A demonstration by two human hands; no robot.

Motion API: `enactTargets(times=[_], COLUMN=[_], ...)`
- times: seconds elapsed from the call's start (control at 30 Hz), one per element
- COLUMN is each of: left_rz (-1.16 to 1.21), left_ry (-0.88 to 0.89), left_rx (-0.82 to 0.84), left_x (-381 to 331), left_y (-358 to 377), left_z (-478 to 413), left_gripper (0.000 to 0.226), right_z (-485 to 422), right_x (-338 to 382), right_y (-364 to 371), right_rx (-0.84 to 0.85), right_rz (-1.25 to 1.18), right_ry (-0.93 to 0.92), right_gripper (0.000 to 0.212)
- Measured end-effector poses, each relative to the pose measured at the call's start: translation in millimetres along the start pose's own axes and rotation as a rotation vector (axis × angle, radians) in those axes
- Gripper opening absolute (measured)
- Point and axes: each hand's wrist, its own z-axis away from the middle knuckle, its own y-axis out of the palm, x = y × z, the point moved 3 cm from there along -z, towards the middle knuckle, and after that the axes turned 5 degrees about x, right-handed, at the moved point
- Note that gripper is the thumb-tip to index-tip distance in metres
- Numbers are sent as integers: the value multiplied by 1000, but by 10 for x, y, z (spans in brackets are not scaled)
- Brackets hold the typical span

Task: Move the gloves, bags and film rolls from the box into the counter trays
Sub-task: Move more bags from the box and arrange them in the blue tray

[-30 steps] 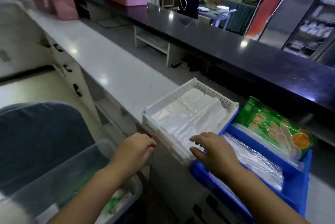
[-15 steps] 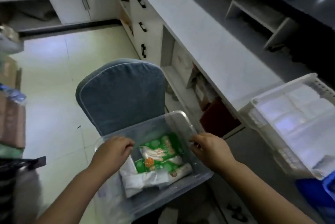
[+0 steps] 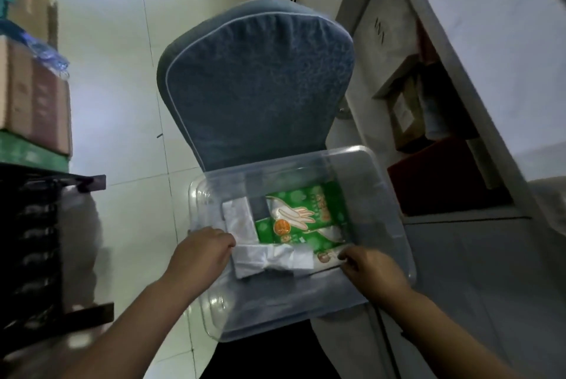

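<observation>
Fingers (image 3: 225, 243) of left hand (image 3: 199, 254) curl on bag bundle (image 3: 269, 259); right hand (image 3: 372, 273) pinches glove pack (image 3: 306, 216). Lift each flat, clearing box (image 3: 384, 185) walls, so nothing slips.

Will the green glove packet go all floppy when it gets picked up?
Probably floppy: the green glove packet looks like flat, shiny plastic, lying beside the white bundle in the clear box. Likely light and slippery, since its wrapper gleams.

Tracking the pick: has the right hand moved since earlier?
Yes. Against the clear box, the right hand went from its right rim inward, pinching the green glove pack.
</observation>
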Motion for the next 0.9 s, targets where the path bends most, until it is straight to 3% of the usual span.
enactTargets(times=[0.33, 0.5, 0.7, 0.9], left_rz=[-305, -397, -369, -336], left_ry=[57, 99, 100, 65], left_rx=[41, 16, -45, -57], left_x=[178, 252, 324, 392], left_y=[541, 744, 842, 927], left_z=[-335, -404, -418, -412], left_gripper=[20, 20, 16, 10], right_z=[-1171, -1611, -1792, -1787], right_x=[186, 356, 366, 377], right_y=[1042, 1522, 1865, 1906], right_rx=[268, 294, 318, 358], right_rz=[64, 217, 405, 302], right_ry=[-148, -236, -204, -212], right_gripper=[32, 46, 71, 47])
